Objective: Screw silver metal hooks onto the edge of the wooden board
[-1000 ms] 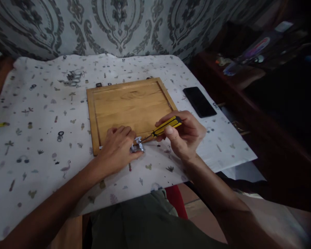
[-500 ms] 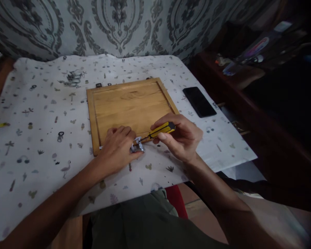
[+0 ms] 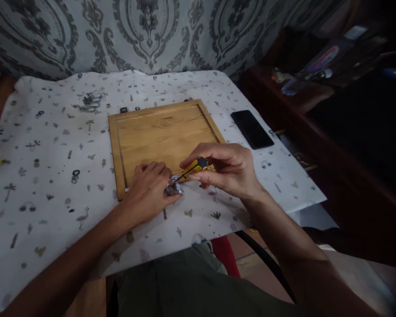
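A framed wooden panel (image 3: 161,132) lies flat on the patterned cloth. At its near edge sits a shiny metal hinge (image 3: 174,189), partly covered by fingers. My left hand (image 3: 148,187) is closed around the hinge and rests on the panel's near-left part, thumb along the hinge's lower side. In my right hand (image 3: 229,169) is a screwdriver (image 3: 198,165) with a yellow and black handle, pinched between thumb and fingers. Its shaft slants down to the left, and the tip meets the hinge area; whether it sits in a screw is too small to tell.
Several metal hinges (image 3: 90,101) lie in a pile at the back left. A black phone (image 3: 252,129) lies right of the panel. Beyond the table's right edge, a clear bottle (image 3: 320,61) leans on dark furniture. A patterned curtain (image 3: 148,35) hangs behind.
My right hand has turned and shifted slightly left, and the screwdriver's handle end now points more toward the camera. My left hand stays on the hinge.
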A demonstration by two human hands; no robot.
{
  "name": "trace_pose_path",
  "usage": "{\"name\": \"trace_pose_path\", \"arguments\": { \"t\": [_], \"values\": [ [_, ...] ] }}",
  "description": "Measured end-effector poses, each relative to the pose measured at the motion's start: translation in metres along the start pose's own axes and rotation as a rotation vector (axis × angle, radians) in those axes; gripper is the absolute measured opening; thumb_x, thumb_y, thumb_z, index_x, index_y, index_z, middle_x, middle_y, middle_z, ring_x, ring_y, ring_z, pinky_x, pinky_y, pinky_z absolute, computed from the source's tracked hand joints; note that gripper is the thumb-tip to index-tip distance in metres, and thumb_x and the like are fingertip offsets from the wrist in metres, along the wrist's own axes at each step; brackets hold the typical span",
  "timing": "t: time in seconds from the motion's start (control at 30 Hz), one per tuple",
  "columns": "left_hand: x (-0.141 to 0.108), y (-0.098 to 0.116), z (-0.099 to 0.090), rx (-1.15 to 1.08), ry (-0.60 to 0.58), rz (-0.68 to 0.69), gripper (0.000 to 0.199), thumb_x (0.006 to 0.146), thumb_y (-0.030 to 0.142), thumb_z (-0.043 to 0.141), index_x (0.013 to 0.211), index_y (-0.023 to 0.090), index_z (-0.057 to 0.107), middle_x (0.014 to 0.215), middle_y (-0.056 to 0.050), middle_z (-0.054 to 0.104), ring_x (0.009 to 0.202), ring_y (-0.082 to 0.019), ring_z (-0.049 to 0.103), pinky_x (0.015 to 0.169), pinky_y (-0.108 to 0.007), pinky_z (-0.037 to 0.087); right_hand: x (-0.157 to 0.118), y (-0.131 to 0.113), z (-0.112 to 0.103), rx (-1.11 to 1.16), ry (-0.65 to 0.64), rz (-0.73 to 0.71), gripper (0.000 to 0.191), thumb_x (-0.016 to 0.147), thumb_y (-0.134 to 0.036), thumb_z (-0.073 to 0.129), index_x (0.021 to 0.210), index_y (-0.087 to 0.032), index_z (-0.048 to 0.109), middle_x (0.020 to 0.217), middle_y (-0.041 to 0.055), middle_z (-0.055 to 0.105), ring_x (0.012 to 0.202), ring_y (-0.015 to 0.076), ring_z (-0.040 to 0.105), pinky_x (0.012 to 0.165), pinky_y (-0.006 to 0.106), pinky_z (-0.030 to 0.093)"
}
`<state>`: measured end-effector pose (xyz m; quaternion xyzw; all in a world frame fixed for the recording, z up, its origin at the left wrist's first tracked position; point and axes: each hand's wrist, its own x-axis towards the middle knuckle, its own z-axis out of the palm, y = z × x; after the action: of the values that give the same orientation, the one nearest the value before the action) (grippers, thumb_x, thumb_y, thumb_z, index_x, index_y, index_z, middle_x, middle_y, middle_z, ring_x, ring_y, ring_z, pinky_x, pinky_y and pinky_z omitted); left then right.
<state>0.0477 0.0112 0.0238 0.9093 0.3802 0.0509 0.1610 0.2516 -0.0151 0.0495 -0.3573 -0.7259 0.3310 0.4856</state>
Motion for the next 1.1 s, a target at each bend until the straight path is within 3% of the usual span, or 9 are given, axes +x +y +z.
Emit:
{"name": "trace_pose_path", "arguments": {
  "t": [0.2,0.33,0.53,0.8,1.0,1.1],
  "values": [
    [-0.001,0.000,0.001,0.030,0.022,0.002,0.025,0.087,0.041,0.073,0.097,0.018,0.066,0.099,-0.009,0.070,0.103,-0.032,0.066,0.092,-0.049,0.049,-0.005,0.008,0.017,-0.166,0.311,-0.063,0.043,0.076,-0.051,0.088,0.067,-0.021,0.057,0.060,-0.0052,0.057,0.053,0.0093,0.052,0.047,0.024,0.039],
    [-0.001,-0.001,0.001,0.036,0.016,0.001,0.025,0.087,0.041,0.074,0.096,0.019,0.066,0.100,-0.008,0.070,0.103,-0.032,0.066,0.091,-0.048,0.049,-0.007,0.008,0.023,-0.193,0.354,-0.110,0.042,0.078,-0.047,0.087,0.067,-0.022,0.056,0.060,-0.0054,0.056,0.053,0.0091,0.051,0.047,0.024,0.038],
    [-0.001,-0.001,0.001,0.046,0.028,0.010,0.024,0.087,0.041,0.074,0.095,0.020,0.064,0.099,-0.006,0.070,0.099,-0.029,0.066,0.090,-0.047,0.048,-0.009,0.007,0.024,-0.199,0.398,-0.064,0.038,0.078,-0.049,0.086,0.070,-0.023,0.060,0.061,-0.0048,0.057,0.055,0.0109,0.053,0.047,0.024,0.042],
    [-0.002,-0.001,0.000,0.018,0.005,0.017,0.024,0.090,0.039,0.072,0.096,0.018,0.065,0.100,-0.008,0.068,0.103,-0.032,0.064,0.092,-0.049,0.047,-0.026,0.011,0.017,-0.099,0.283,-0.077,0.020,0.089,-0.033,0.079,0.105,-0.024,0.073,0.090,0.0021,0.072,0.066,0.0121,0.064,0.056,0.026,0.056],
    [-0.002,-0.001,0.002,0.019,0.018,0.007,0.024,0.090,0.038,0.072,0.098,0.017,0.066,0.101,-0.009,0.068,0.104,-0.032,0.063,0.093,-0.048,0.046,-0.030,0.002,0.019,-0.092,0.525,-0.086,0.014,0.090,-0.034,0.077,0.099,-0.024,0.073,0.085,0.0023,0.072,0.059,0.0115,0.066,0.042,0.021,0.053],
    [-0.002,-0.001,0.002,0.017,0.031,0.013,0.025,0.089,0.039,0.072,0.099,0.017,0.066,0.102,-0.009,0.068,0.103,-0.032,0.064,0.092,-0.048,0.046,-0.030,0.003,0.020,-0.110,0.536,-0.062,0.016,0.090,-0.036,0.077,0.098,-0.024,0.071,0.085,0.0014,0.072,0.057,0.0109,0.067,0.042,0.021,0.053]
  ]
}}
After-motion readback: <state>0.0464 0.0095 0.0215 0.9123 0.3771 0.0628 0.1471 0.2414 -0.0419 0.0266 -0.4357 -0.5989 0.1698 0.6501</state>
